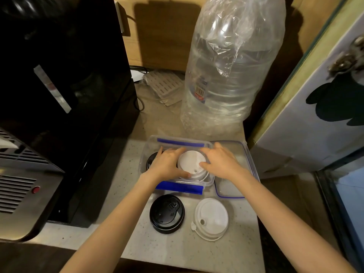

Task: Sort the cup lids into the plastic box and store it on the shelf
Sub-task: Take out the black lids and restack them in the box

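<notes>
Both hands in the plastic box [149, 144] at frame centre, on a white lid stack.

The left hand [167, 164] cups the left side of the white lid stack [192, 162], the right hand [220, 162] its right side, each grip curled against the stack's edge, fingers spread. A black lid [150, 159] lies in the box's left end, half hidden. The box cover [228, 189] lies just right of the box. Lower centre on the desk [197, 253], a loose black lid [167, 213] and a loose white lid [211, 218] lie side by side. A bagged bottle [226, 75] stands behind.
</notes>
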Action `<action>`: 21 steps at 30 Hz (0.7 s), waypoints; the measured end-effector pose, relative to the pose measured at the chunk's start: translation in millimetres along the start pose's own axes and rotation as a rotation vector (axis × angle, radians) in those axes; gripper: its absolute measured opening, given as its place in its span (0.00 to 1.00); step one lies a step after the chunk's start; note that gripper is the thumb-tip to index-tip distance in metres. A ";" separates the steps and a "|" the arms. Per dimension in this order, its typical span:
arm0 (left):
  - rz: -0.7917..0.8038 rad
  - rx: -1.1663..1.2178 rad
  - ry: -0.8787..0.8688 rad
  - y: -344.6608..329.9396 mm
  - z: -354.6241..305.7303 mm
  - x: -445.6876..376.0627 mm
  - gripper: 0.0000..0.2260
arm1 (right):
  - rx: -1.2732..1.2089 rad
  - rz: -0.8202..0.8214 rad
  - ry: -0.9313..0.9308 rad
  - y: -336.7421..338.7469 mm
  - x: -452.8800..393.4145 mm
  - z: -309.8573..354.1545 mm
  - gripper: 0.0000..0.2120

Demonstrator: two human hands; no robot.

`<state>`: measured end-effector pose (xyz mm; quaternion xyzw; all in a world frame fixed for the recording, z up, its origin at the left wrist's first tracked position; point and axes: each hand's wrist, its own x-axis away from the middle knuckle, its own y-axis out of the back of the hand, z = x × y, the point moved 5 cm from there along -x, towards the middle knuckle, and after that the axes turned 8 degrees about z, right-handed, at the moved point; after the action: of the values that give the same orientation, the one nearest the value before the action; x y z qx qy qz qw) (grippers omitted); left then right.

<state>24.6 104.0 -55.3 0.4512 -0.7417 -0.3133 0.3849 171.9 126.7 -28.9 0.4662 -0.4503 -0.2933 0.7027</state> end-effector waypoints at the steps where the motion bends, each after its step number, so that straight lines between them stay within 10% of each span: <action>1: -0.043 0.042 -0.008 4.5 -0.8 7.5 0.34 | -0.012 -0.036 -0.005 2.7 2.6 0.1 0.20; 7: -0.453 0.250 -0.036 30.4 3.6 79.9 0.15 | -0.418 -0.431 0.138 16.8 52.6 28.9 0.11; 15: -0.073 0.221 0.054 -30.1 32.5 122.3 0.34 | -0.475 0.195 0.239 -62.0 81.3 74.3 0.29; 21: -0.167 0.096 0.055 -57.9 23.1 140.2 0.41 | -0.311 0.188 0.252 -86.2 80.0 80.9 0.43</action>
<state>-11.9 -43.9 -73.5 0.5379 -0.7048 -0.2959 0.3555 133.1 -5.4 -66.5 0.3413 -0.3495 -0.2319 0.8412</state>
